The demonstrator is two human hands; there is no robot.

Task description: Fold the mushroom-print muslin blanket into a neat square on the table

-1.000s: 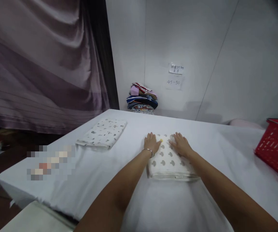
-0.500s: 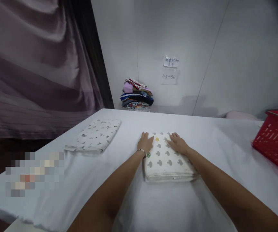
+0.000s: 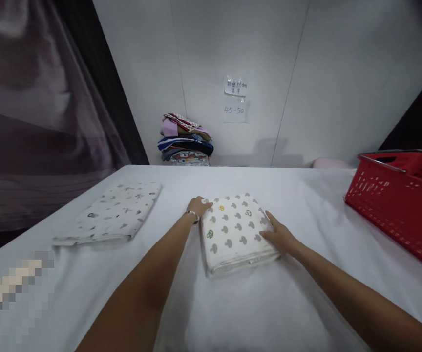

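Left hand (image 3: pixel 199 206) at far-left corner of a thick, folded white cloth printed with grey mushrooms (image 3: pixel 237 232); thumb laid over top face, fingers at the corner; whether they pinch it, cannot tell. Right hand (image 3: pixel 282 237) on the right edge: thumb on top face, spread away from forefinger, which points along the edge. Key relation: cloth lies between the hands, to the right of the left, to the left of the right; both touch it, neither clearly nearer. Block sits skewed to the far edge of the white-covered table (image 3: pixel 181 182), its near-left corner closest to the wearer. Outline close to square; foreshortening hides which axis is longer. Outward: flat, folded white cloth with small scattered prints (image 3: pixel 114 212) near table's left edge, apart from the left hand; red perforated plastic basket (image 3: pixel 397 210) towards the right edge, well clear of the right hand.
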